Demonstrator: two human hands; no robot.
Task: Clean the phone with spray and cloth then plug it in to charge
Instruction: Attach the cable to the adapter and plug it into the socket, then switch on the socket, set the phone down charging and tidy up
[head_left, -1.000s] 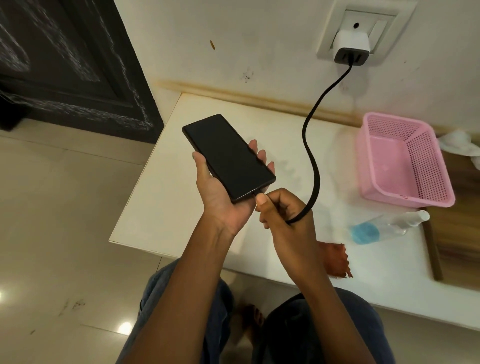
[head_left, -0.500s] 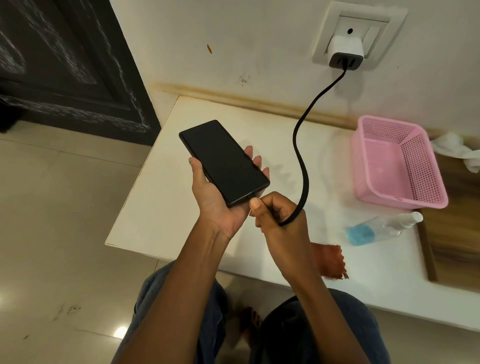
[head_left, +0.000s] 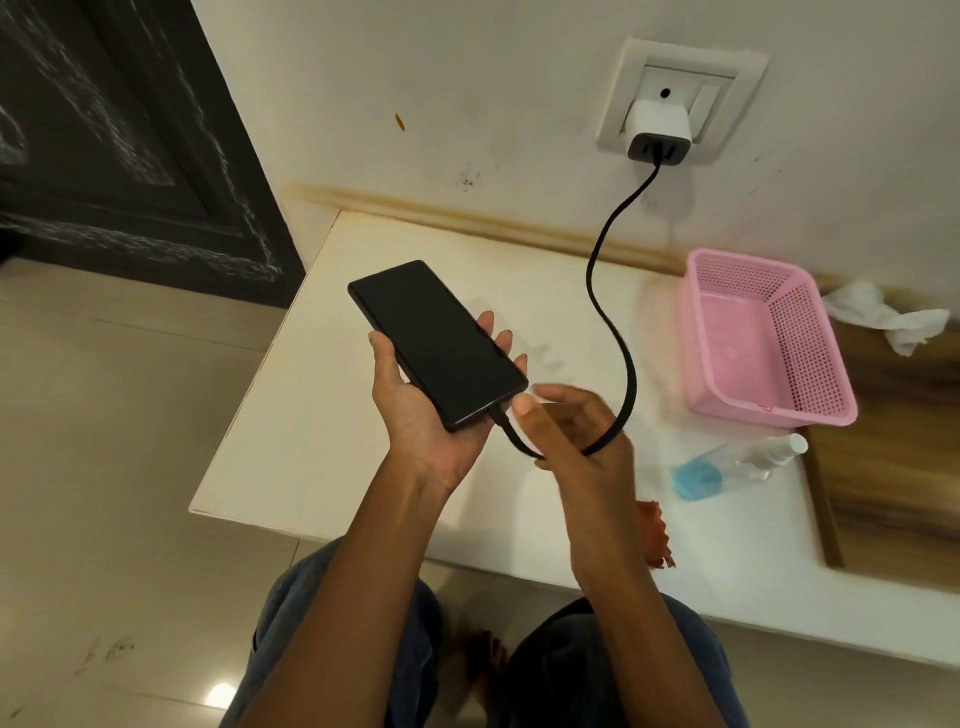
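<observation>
**Head view: phone in the left hand with the cable seated in its lower edge**

From my remote seat I saw the left hand cradling the phone from beneath, thumb along one long side and fingertips curled up over the other, so it was clasped around the handset. The screen was dark and faced up, and the phone sat above the white table, not touching it. The black cable was plugged into the phone's lower edge; it looped under the right hand, then rose in a curve to the white charger in the wall socket. The right hand was blurred, its fingers spread and relaxed beside the phone's lower corner; the cable passed beneath it, and I could not tell whether any finger touched it. The spray bottle lay on its side on the table just in front of the pink basket. The orange cloth lay near the table's front edge, partly hidden by the right forearm. A crumpled white tissue lay beyond the basket.
</observation>
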